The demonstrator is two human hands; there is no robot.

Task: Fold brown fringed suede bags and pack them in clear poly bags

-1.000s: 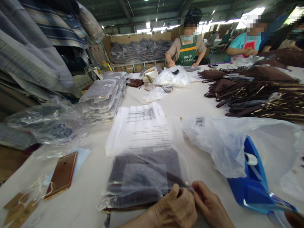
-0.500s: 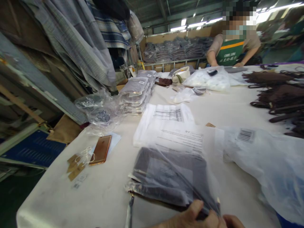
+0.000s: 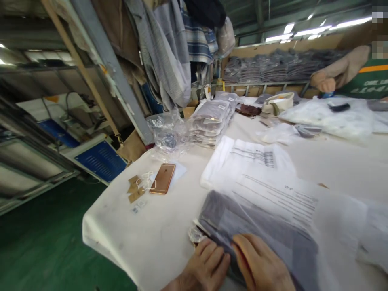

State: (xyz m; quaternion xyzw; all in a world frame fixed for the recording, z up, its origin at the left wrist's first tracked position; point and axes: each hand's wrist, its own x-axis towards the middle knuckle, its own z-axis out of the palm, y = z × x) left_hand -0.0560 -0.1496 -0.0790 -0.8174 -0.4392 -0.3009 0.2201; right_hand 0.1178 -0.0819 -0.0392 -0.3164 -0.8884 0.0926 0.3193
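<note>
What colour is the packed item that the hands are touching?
The packed item looks dark grey through its plastic, best seen in the head view.

A white-covered table bears printed bags, stacked grey packets, brown tags and a bagged dark item.

A flat, dark grey item of rectangular shape lay inside a clear plastic bag, a paler rectangular patch on its face showing faintly through the cloudy film. The bag rested face-up and slantwise on the white-covered table, its far side running from upper left to lower right, the plastic crumpled at the left end and the near edge partly hidden.
</note>
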